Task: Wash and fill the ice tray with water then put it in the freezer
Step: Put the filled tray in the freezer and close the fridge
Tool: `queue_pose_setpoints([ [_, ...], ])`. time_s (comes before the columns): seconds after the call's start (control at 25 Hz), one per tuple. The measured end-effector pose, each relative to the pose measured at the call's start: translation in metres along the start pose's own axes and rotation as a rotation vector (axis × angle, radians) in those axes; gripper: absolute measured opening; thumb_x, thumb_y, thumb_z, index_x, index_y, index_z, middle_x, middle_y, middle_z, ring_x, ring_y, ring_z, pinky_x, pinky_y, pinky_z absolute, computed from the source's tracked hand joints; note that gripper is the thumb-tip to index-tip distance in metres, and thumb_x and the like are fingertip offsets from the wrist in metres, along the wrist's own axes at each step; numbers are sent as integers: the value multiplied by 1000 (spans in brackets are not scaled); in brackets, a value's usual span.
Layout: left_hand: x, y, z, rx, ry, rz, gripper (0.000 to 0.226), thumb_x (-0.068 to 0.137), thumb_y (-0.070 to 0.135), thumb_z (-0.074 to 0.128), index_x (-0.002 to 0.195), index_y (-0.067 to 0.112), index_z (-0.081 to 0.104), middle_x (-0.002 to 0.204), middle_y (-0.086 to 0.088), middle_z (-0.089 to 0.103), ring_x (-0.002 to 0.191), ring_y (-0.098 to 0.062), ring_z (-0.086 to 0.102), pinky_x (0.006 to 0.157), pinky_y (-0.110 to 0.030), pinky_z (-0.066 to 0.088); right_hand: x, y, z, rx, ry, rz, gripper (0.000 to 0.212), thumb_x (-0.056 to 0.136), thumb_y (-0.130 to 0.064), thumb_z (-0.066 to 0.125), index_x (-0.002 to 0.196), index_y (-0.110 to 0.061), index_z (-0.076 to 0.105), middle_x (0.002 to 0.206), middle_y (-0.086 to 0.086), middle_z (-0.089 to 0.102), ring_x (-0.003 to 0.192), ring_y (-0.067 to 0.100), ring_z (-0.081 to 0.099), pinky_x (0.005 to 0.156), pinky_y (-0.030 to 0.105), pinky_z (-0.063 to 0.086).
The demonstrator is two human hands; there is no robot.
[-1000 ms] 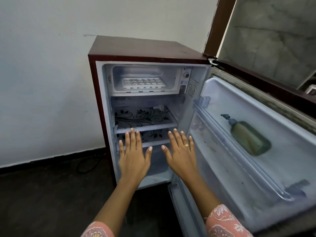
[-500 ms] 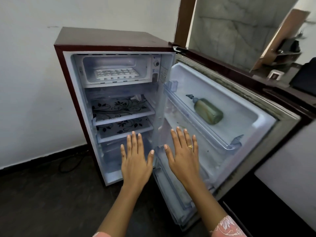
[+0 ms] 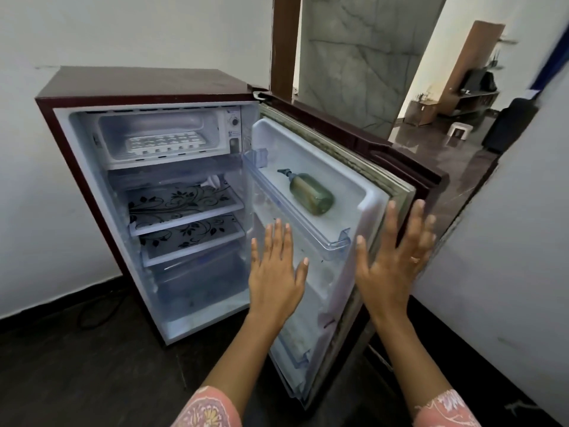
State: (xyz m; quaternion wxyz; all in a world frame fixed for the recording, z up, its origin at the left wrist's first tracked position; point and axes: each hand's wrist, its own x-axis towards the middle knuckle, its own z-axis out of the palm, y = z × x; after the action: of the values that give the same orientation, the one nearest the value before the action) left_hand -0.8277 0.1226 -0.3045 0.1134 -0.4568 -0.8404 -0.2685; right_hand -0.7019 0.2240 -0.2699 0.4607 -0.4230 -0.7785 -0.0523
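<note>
The white ice tray [image 3: 164,143] lies flat inside the freezer compartment [image 3: 154,158] at the top of a small maroon fridge [image 3: 147,84]. The fridge door [image 3: 335,167] stands open to the right. My left hand [image 3: 275,272] is held flat with straight fingers in front of the door's inner side, holding nothing. My right hand [image 3: 395,257], with a ring on it, is spread open at the door's outer edge; whether it touches the edge is unclear.
A green pump bottle [image 3: 311,192] lies in the door's upper shelf [image 3: 308,232]. Two floral-patterned shelves [image 3: 184,204] and a lower drawer sit inside. A white wall is on the right, a doorway behind the door leads to another room. A cable lies on the dark floor at left.
The view has swung right and pulled back. My right hand moved right from in front of the fridge to the door's outer edge; the left hand shifted right to face the door's inside.
</note>
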Motion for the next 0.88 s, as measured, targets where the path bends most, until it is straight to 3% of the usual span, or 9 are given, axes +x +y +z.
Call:
queue_pose_setpoints([
  [0.08,3,17,1,3,-16,38,70,87,54,2,145,19,-17,153,2,-22,139,-14,-26,108,-31,-28,6,17,-4,129,-13,98,71,90,-43,43,148,-26,6,155,12,-5,143,33,-2,110,57,10],
  [0.16,3,31,3,9,-24,47,72,86,54,2,145,18,-17,155,2,-20,140,-13,-24,109,-32,-26,10,28,-8,294,-64,166,76,89,-44,45,148,-27,0,156,17,-7,143,21,-4,111,60,10],
  [0.28,2,46,9,52,-23,29,77,85,58,4,147,16,-8,157,-1,-10,143,-16,-17,111,-36,-24,12,34,-12,535,-215,290,82,88,-42,51,146,-29,-6,158,9,5,143,22,12,113,61,11],
  [0.4,0,55,13,96,-41,42,79,83,59,0,149,16,-2,159,0,-2,143,-16,-15,109,-36,-27,14,37,-18,605,-245,323,81,86,-42,53,149,-25,4,154,6,21,139,25,25,113,59,13],
  [0.52,-4,56,13,107,-48,2,83,79,60,-5,151,17,0,159,2,-3,145,-14,-12,109,-35,-26,14,39,-21,609,-217,319,71,87,-40,53,147,-24,18,141,1,37,128,14,37,111,55,19],
  [0.64,-10,46,9,117,-7,-53,82,83,60,-2,151,16,11,159,0,4,146,-16,-5,111,-36,-23,4,34,-20,632,-205,274,64,85,-42,50,143,-27,26,126,-12,39,117,6,40,108,54,27],
  [0.72,-15,36,5,165,66,-81,77,91,58,0,147,13,26,156,-4,21,146,-20,10,112,-37,-20,-4,28,-19,645,-184,232,59,86,-41,50,140,-26,33,121,-15,41,112,9,49,106,51,29],
  [0.8,-19,26,1,172,135,-119,74,95,54,1,143,10,36,151,-7,34,143,-24,22,114,-39,-15,-11,18,-18,655,-156,189,52,86,-39,50,134,-22,41,115,-14,46,102,7,54,104,38,27],
  [0.88,-23,14,-4,157,158,-159,73,95,55,5,145,9,32,152,-7,31,144,-22,19,114,-36,-17,-17,7,-16,652,-127,115,48,86,-40,48,129,-20,47,109,-14,52,94,1,55,97,22,21],
])
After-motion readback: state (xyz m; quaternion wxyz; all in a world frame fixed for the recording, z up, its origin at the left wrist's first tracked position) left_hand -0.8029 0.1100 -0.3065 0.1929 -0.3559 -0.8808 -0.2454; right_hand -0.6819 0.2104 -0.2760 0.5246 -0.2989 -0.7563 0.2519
